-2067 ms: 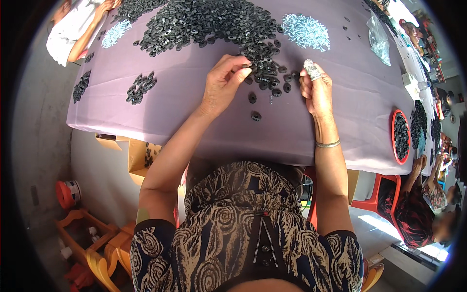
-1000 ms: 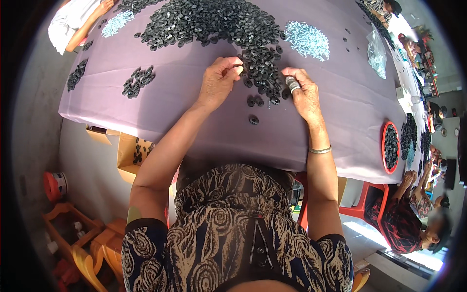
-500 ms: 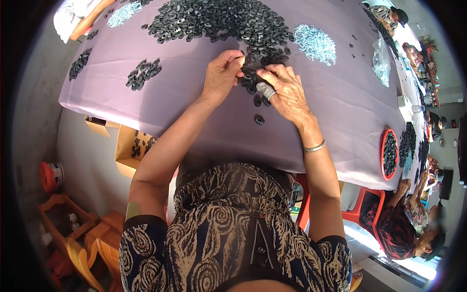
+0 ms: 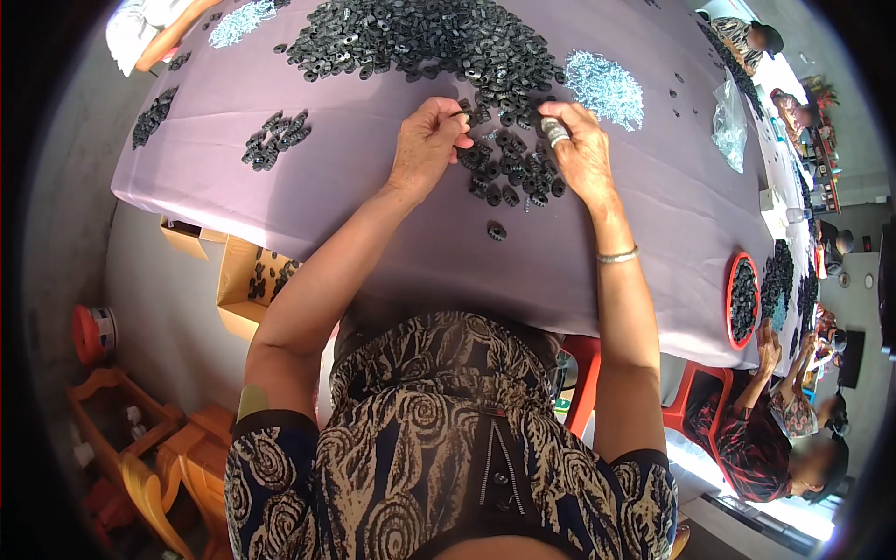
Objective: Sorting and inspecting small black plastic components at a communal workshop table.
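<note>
My left hand (image 4: 427, 147) is closed in a pinch at the left edge of a small group of black oval plastic pieces (image 4: 510, 168); what lies between its fingertips is too small to make out. To the right of that group, my right hand (image 4: 581, 154) has its fingers drawn together, their tips beside the black pieces. A grey wrap (image 4: 554, 132) covers one of its fingers. Any piece in its grip is hidden. Beyond both hands spreads a large heap of the same black pieces (image 4: 411, 42). One loose black piece (image 4: 497, 231) lies nearer to me.
Small silvery, spring-like pieces (image 4: 605, 89) lie right of the heap on the purple tablecloth (image 4: 373, 243). Black clusters (image 4: 276, 140) sit at left. A red-rimmed basket (image 4: 743, 301) stands at the right edge, a cardboard box (image 4: 238, 280) below the left edge. Other people work around.
My right hand has moved right and away from me, off the small group of black pieces, uncovering it. My left hand has stayed nearly in place.
</note>
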